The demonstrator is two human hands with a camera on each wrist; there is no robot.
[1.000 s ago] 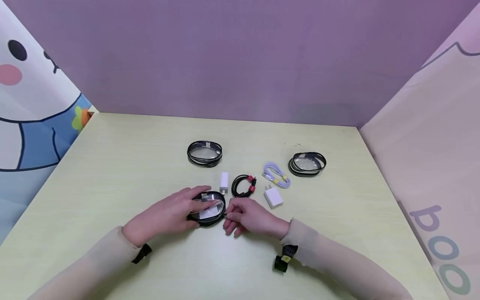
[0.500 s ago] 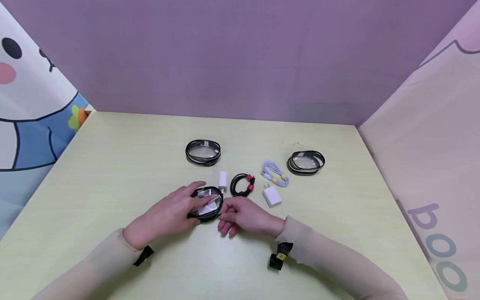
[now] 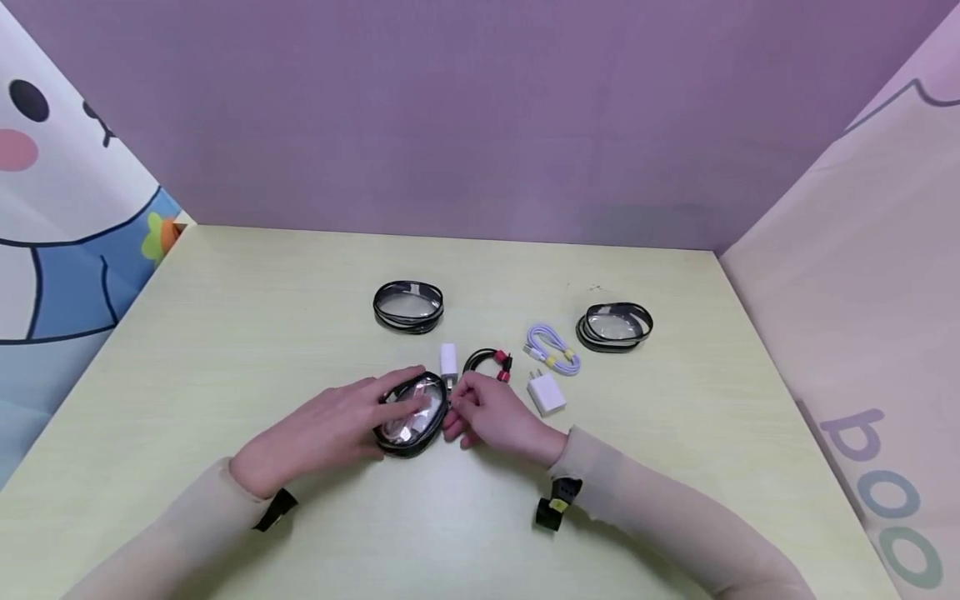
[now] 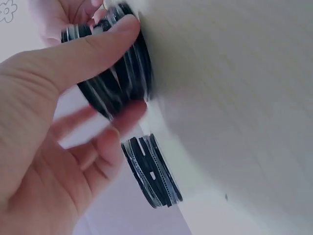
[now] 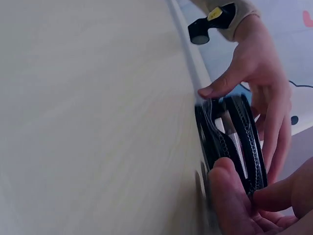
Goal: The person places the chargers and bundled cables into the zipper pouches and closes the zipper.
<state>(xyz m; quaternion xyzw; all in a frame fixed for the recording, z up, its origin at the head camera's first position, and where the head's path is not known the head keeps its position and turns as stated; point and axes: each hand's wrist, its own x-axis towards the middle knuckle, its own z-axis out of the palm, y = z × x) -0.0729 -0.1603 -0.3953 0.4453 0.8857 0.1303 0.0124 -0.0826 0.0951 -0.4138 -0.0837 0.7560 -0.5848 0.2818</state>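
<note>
My left hand (image 3: 322,425) grips a small round clear pouch with black trim (image 3: 407,427), thumb on the near side and fingers over the top and far side. At the pouch's right edge, my right hand (image 3: 498,418) pinches the zip with thumb and forefinger; the zip pull itself is hidden. In the right wrist view the zip gapes between its toothed edges, and something white (image 5: 227,122) shows inside. Just beyond the hands lie a white plug adapter (image 3: 448,358) and a coiled black cable with red ties (image 3: 474,359), partly covered by the right hand.
Two similar black-trimmed pouches stand further back, one at the left (image 3: 408,322) and one at the right (image 3: 611,345). A lavender cable with yellow ties (image 3: 545,335) and a white charger (image 3: 547,394) lie right of the black cable. A purple wall closes off the table's (image 3: 262,292) back.
The right hand has moved away from me along the pouch's right edge and now covers part of the black cable. The pouch has turned and tilted in the left hand's hold.
</note>
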